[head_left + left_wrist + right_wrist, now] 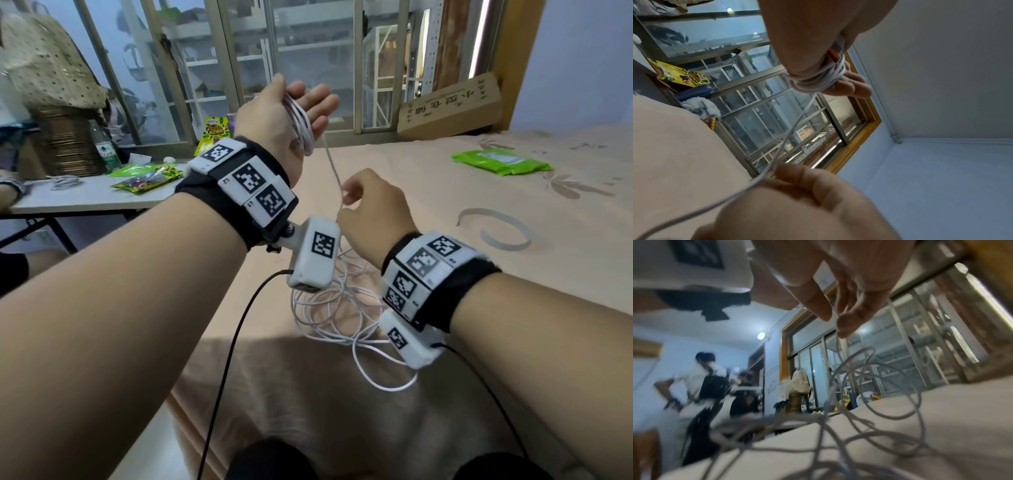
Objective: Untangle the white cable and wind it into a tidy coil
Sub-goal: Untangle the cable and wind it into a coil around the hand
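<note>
left hand [291,113] spread, white cable [334,171] wrapped round it; right hand [371,205] pinches feed; keep tension even, clear loops on bed [513,274]

The head view looks forward and down from above both forearms, across a peach patterned bedspread [428,178] toward a metal-framed sliding window [308,51]. The left wrist view sits close under the raised left hand [813,40], tilted up toward that window [760,100] and the pale wall. The right wrist view sits low, just above the bedspread [941,418], looking along the right hand [849,280] toward the window [900,345]. All three share the thin white cable [334,171] strung between the hands.
</note>
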`<state>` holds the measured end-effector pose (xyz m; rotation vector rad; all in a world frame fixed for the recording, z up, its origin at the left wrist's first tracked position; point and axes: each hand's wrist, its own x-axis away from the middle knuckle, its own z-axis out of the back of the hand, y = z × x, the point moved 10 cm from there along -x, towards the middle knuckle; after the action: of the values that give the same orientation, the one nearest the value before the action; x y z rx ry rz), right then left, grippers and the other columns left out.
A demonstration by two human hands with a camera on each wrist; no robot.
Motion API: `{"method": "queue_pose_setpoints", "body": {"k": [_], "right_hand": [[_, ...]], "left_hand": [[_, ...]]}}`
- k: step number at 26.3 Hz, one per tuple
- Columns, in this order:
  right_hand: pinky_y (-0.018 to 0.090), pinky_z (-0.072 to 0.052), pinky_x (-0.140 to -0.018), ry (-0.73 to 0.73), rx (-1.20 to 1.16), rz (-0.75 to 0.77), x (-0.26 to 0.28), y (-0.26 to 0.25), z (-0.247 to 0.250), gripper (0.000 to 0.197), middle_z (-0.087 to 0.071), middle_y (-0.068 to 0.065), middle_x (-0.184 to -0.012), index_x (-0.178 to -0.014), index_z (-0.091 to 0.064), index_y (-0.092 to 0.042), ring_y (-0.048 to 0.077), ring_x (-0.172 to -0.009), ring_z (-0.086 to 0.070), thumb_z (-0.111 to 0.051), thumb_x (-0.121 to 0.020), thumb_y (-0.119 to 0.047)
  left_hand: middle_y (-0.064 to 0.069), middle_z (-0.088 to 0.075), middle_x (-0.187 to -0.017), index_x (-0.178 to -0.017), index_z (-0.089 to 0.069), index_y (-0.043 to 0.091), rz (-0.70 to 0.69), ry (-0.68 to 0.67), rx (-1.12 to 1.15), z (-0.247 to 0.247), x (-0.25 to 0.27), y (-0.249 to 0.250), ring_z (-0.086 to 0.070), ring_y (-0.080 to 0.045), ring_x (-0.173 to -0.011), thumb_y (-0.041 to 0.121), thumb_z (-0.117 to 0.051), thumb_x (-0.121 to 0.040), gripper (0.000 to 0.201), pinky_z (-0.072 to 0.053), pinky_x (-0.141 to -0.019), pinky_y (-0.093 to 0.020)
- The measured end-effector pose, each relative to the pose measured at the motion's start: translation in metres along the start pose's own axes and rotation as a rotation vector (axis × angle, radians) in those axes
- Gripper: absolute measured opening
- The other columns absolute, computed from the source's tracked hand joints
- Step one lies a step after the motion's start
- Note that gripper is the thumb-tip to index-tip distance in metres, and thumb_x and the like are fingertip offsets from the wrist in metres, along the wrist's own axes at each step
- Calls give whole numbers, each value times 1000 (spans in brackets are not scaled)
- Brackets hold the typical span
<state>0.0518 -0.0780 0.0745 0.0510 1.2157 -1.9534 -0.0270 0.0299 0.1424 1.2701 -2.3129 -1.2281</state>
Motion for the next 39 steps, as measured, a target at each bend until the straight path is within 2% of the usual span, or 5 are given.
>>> {"method": "queue_pose_setpoints", "body": {"k": [9, 16, 21, 29, 39], "right_hand": [[26, -48, -86, -40, -182, -20, -18, -5, -17, 45, -60, 1, -116, -141, -40, -12, 18, -98, -61, -45, -96, -17], [24, -34, -73, -278, 120, 0, -6, -13, -40, 45, -45, 5, -91, -62, -23, -26, 17, -86, -38, -48, -95, -9], [30, -40, -69, -259, 50, 148, -6, -24, -38, 40, -62, 5, -79, -81, -68, -7, 27, -82, -57, -41, -100, -30], [28, -34, -63, -198, -52, 71, -8, -14, -22, 48, -48, -1, -51, -64, -64, -8, 16, -52, -45, -45, -99, -35], [34, -47, -63, -102, -122, 217, -15, -22, -8, 22, -59, 7, -58, -61, -67, -8, 21, -60, -52, -71, -77, -22]], "left_hand": [[-8, -69, -63, -91, -54, 5, 207, -82, 112, -19, 25, -19, -68, -18, -52, 24, -37, -104, 28, -50, -49, -20], [-1, -60, -59, -82, -57, 4, 448, -225, -96, -33, 47, -48, -53, -8, -43, 38, -43, -99, 41, -40, -41, -14], [3, -56, -55, -74, -52, 12, 255, -165, -47, -24, 28, -26, -50, -6, -40, 31, -51, -98, 31, -39, -40, -15], [-3, -65, -58, -79, -49, 11, -16, -22, -207, 7, 15, -13, -65, -17, -55, 32, -57, -95, 28, -51, -53, -23], [-12, -69, -62, -95, -65, 0, -171, -125, -1311, 22, 10, -22, -69, -31, -60, 58, -24, -98, 72, -60, -68, -45]]}}
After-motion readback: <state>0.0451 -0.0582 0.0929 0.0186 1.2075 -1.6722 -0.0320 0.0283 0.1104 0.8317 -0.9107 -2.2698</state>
